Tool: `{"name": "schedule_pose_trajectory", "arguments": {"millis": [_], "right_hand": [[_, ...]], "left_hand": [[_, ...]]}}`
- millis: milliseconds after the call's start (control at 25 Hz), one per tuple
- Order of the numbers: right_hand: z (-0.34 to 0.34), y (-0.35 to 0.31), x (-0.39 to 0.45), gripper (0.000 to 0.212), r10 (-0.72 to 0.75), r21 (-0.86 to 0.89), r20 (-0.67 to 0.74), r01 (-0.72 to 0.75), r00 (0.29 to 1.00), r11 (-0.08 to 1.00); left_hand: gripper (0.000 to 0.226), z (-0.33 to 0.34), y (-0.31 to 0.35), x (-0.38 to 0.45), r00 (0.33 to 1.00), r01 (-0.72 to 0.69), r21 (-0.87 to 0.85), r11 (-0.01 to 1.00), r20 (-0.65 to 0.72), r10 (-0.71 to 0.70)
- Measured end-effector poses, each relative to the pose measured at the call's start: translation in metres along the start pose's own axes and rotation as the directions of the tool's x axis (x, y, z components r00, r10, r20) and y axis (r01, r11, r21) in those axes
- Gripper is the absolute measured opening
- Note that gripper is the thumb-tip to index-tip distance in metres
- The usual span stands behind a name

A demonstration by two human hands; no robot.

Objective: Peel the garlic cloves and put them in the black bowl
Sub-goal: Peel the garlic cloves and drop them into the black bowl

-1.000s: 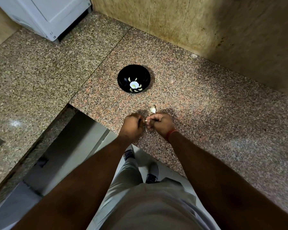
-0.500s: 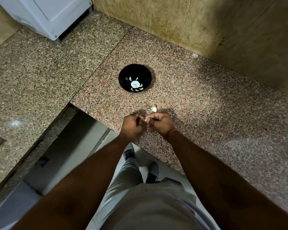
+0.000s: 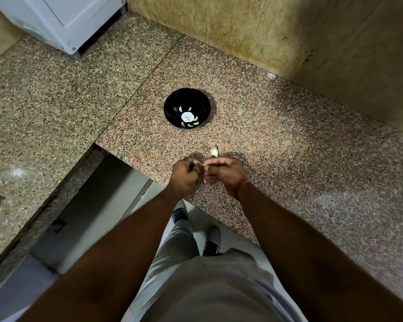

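A black bowl (image 3: pixel 170 105) stands on the granite counter with several peeled pale cloves (image 3: pixel 191 123) lying inside it. My left hand (image 3: pixel 184 175) and my right hand (image 3: pixel 223 171) meet near the counter's front edge, both pinched on a small garlic clove (image 3: pixel 204 164) of which only a sliver shows between the fingertips. My left hand also seems to grip a dark object, mostly hidden. An unpeeled clove (image 3: pixel 214 151) lies on the counter just beyond my right hand, between the hands and the bowl.
The granite counter (image 3: pixel 312 147) runs right and wraps around to the left; a tiled wall (image 3: pixel 277 31) rises behind it. A white appliance (image 3: pixel 63 19) stands at the far left corner. The counter's front edge (image 3: pixel 154 180) lies below my hands, floor and shoes beneath.
The hands stay together over the same spot with small finger shifts on the clove. The view has drifted slightly; bowl and loose clove have not moved.
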State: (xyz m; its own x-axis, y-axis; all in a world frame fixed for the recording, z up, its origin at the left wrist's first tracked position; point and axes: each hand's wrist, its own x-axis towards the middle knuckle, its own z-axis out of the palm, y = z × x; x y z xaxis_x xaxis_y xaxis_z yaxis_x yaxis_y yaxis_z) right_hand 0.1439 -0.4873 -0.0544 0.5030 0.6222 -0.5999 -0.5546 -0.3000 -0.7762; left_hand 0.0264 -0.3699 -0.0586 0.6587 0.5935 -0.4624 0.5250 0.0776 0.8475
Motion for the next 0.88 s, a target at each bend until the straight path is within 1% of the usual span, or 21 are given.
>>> {"name": "schedule_pose_trajectory", "arguments": {"millis": [120, 240, 280, 360, 400, 440, 480, 560, 640, 720, 760, 800, 880], "right_hand": [[-0.003, 0.001, 0.0, 0.024, 0.007, 0.072, -0.022, -0.005, 1.0, 0.997], [-0.011, 0.005, 0.004, 0.021, 0.003, 0.024, -0.075, -0.001, 0.997, 1.0], [-0.014, 0.008, 0.005, 0.019, -0.006, -0.023, -0.123, 0.003, 0.992, 1.0], [-0.019, 0.014, 0.008, 0.014, -0.063, -0.18, -0.257, 0.016, 0.964, 0.984], [-0.021, 0.018, 0.01, 0.017, -0.124, -0.283, -0.303, 0.035, 0.945, 0.958], [-0.022, 0.02, 0.01, 0.023, -0.198, -0.391, -0.319, 0.061, 0.927, 0.918], [-0.021, 0.022, 0.01, 0.028, -0.27, -0.491, -0.305, 0.092, 0.913, 0.866], [-0.019, 0.024, 0.008, 0.031, -0.378, -0.648, -0.234, 0.146, 0.896, 0.747], [-0.014, 0.026, 0.002, 0.031, -0.472, -0.772, -0.169, 0.182, 0.865, 0.609], [-0.01, 0.03, -0.004, 0.027, -0.561, -0.854, -0.061, 0.247, 0.826, 0.457], [-0.007, 0.032, -0.008, 0.026, -0.571, -0.871, 0.001, 0.281, 0.821, 0.403], [-0.004, 0.034, -0.01, 0.027, -0.558, -0.875, 0.052, 0.307, 0.828, 0.375], [0.003, 0.031, -0.009, 0.032, -0.504, -0.873, 0.133, 0.342, 0.853, 0.348]], "left_hand": [[0.014, 0.002, -0.001, 0.002, 0.999, 0.008, 0.019, 1.0, -0.049, -0.007], [0.013, 0.003, -0.005, 0.005, 0.996, 0.034, 0.069, 0.997, -0.082, -0.029], [0.013, 0.003, -0.006, 0.005, 0.995, 0.048, 0.069, 0.996, -0.089, -0.042], [0.011, 0.004, -0.008, 0.004, 0.991, 0.082, 0.039, 0.996, -0.111, -0.077], [0.01, 0.003, -0.009, 0.004, 0.988, 0.098, 0.015, 0.995, -0.118, -0.096], [0.01, 0.003, -0.01, 0.002, 0.986, 0.115, -0.023, 0.993, -0.122, -0.117], [0.011, 0.003, -0.01, 0.0, 0.982, 0.134, -0.077, 0.988, -0.122, -0.143], [0.012, 0.004, -0.011, -0.002, 0.969, 0.171, -0.212, 0.962, -0.139, -0.203], [0.012, 0.003, -0.013, -0.004, 0.947, 0.189, -0.369, 0.91, -0.176, -0.268], [0.004, 0.001, -0.014, -0.006, 0.924, 0.188, -0.476, 0.859, -0.21, -0.318], [0.002, 0.0, -0.015, -0.008, 0.915, 0.193, -0.505, 0.841, -0.217, -0.34], [0.007, -0.001, -0.016, -0.01, 0.907, 0.197, -0.523, 0.829, -0.223, -0.356], [0.017, -0.005, -0.02, -0.014, 0.901, 0.186, -0.514, 0.837, -0.251, -0.354]]}}
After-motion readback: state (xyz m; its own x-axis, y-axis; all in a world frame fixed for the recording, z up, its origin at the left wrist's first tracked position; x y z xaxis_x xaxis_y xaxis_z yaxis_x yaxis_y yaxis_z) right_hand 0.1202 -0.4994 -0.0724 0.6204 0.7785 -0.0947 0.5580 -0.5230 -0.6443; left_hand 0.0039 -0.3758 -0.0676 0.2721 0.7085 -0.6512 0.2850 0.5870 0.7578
